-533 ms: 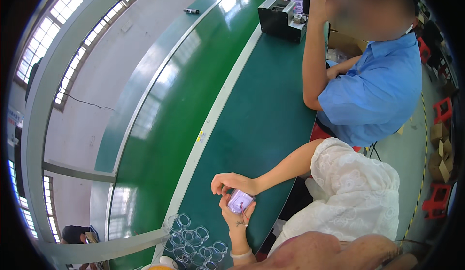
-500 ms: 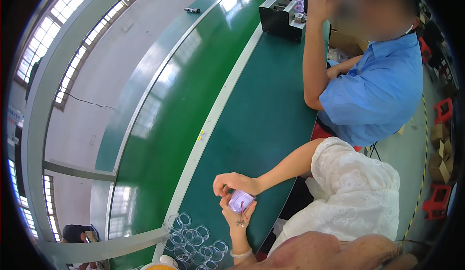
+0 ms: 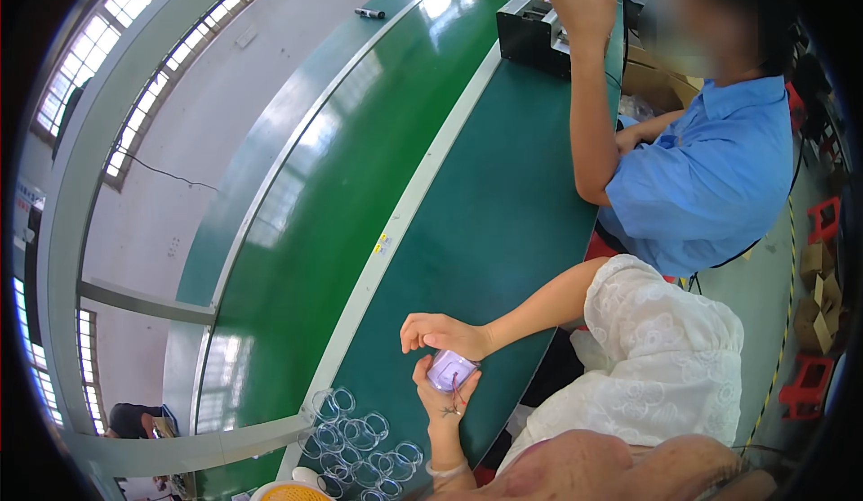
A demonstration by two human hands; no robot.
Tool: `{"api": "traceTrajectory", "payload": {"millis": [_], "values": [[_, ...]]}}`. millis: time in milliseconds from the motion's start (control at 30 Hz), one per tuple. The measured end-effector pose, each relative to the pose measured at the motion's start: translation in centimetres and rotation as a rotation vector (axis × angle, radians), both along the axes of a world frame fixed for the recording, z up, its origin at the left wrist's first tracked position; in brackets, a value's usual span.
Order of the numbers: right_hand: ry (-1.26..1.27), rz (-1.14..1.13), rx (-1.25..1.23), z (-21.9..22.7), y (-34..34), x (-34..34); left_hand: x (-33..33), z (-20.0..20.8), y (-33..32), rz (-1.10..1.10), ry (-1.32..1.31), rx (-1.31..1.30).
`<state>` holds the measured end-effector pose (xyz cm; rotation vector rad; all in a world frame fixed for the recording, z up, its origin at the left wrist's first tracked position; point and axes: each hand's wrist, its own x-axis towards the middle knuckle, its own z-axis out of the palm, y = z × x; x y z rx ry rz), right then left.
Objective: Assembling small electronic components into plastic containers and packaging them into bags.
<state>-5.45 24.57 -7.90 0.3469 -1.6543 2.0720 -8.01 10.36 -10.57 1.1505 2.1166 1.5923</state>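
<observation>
My left hand (image 3: 439,402), tattooed and with a band at its wrist, is closed around a small pale-purple housing (image 3: 451,371) with a clear outer edge. A thin dark red wire (image 3: 456,382) lies on its face and hangs over the palm. Just beyond it, my right hand (image 3: 445,334) is bent over the far side of the housing, its fingers loosely curved and apart, with nothing visible in them. Whether its palm touches the housing cannot be made out. Several clear plastic rings (image 3: 355,442) lie loose on the green tabletop (image 3: 485,177) left of my left hand.
A co-worker in a blue shirt (image 3: 710,168) sits at the right, one hand (image 3: 586,2) raised near a black machine (image 3: 532,38). A green belt (image 3: 333,159) runs beyond the pale rail (image 3: 431,159). An orange-yellow round container (image 3: 292,492) stands at the lower edge.
My right hand has risen slightly, and its fingers are less curled. The housing remains in my left hand, shifted slightly. The co-worker's raised hand has moved away from the head.
</observation>
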Motion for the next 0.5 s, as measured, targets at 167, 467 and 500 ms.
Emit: {"api": "traceTrajectory", "payload": {"millis": [167,467,500], "values": [[0.18,0.038,0.142,0.6,0.2,0.7,-0.9,0.3,-0.1,-0.114,0.256,-0.071],[0.4,-0.041,0.45,0.5,0.7,0.8,-0.5,1.9,-0.6,-0.214,0.116,-0.371],[0.411,-0.039,0.454,0.7,0.6,0.8,-0.6,1.9,-0.5,-0.213,0.115,-0.37]]}}
